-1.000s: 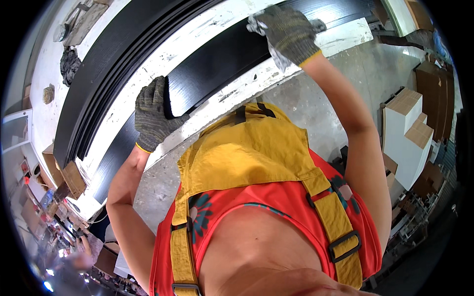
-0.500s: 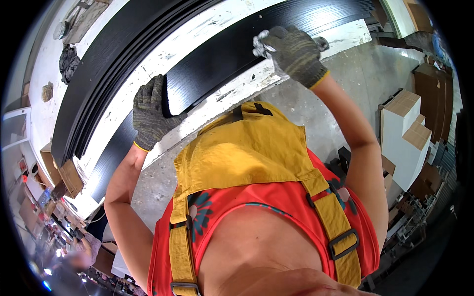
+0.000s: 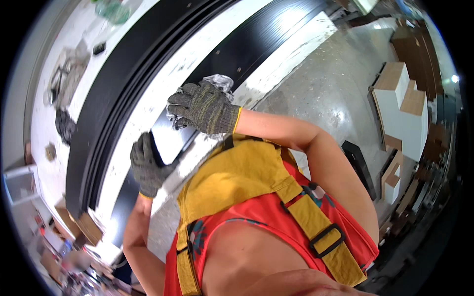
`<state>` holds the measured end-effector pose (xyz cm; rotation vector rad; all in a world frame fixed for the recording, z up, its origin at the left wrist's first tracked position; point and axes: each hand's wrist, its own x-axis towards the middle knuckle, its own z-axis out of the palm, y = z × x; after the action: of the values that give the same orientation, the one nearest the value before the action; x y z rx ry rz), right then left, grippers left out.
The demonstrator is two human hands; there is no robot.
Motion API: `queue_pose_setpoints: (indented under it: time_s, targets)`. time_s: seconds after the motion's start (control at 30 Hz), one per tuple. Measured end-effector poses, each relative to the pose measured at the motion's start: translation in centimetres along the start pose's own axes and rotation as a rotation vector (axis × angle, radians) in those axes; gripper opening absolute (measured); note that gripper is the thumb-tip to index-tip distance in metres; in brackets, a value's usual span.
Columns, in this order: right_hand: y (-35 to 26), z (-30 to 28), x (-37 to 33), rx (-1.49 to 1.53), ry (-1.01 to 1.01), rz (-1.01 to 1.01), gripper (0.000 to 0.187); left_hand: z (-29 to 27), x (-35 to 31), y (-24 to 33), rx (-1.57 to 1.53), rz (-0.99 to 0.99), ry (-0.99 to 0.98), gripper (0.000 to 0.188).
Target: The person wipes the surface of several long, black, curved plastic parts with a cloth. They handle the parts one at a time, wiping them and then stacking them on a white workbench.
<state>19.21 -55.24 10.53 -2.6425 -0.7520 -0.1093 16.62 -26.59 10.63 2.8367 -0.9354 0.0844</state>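
A long black board point(image 3: 249, 49) with a wood-grain surface lies on the white, paint-smeared work table point(image 3: 276, 74). My left hand point(image 3: 148, 165), in a dark grey knit glove, rests on the board near its front edge. Its fingers lie stretched out and the thumb is apart. My right hand point(image 3: 205, 106), gloved alike with a yellow cuff, is closed over a crumpled grey-white cloth point(image 3: 219, 83) and presses it on the board, to the right of and beyond my left hand. The palm hides part of the cloth. Several small marks or specks show on the board farther along.
Beyond the board lies a stack of black boards point(image 3: 123, 79). A dark crumpled rag point(image 3: 64, 127), a tape roll point(image 3: 50, 152) and a green clear bottle point(image 3: 112, 11) are on the table's far side. White and brown cartons point(image 3: 402, 108) stand on the floor at right.
My right hand has swept the cloth along the board from the far right toward my left hand. My left hand stays on the board; the whole view has shifted.
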Motion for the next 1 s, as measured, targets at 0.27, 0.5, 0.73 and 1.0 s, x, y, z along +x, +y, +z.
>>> queue_pose_setpoints:
  time_s: [0.27, 0.5, 0.73, 1.0]
  targets:
    - [27.1, -7.5, -6.7, -0.727, 0.219, 0.608, 0.032, 0.0, 0.1, -0.2, 0.045, 0.029, -0.071, 0.116]
    - [48.4, -15.4, -11.2, -0.940, 0.518, 0.916, 0.032, 0.1, -0.4, -1.0, 0.020, -0.003, -0.137, 0.119]
    - [49.9, -18.4, -11.2, -0.887, 0.501, 1.102, 0.027, 0.3, -0.2, -0.1, 0.074, -0.005, -0.132, 0.115]
    - [22.4, -7.8, -6.7, -0.333, 0.335, 0.254, 0.036, 0.5, 0.4, 1.0, 0.143, -0.052, -0.117, 0.108]
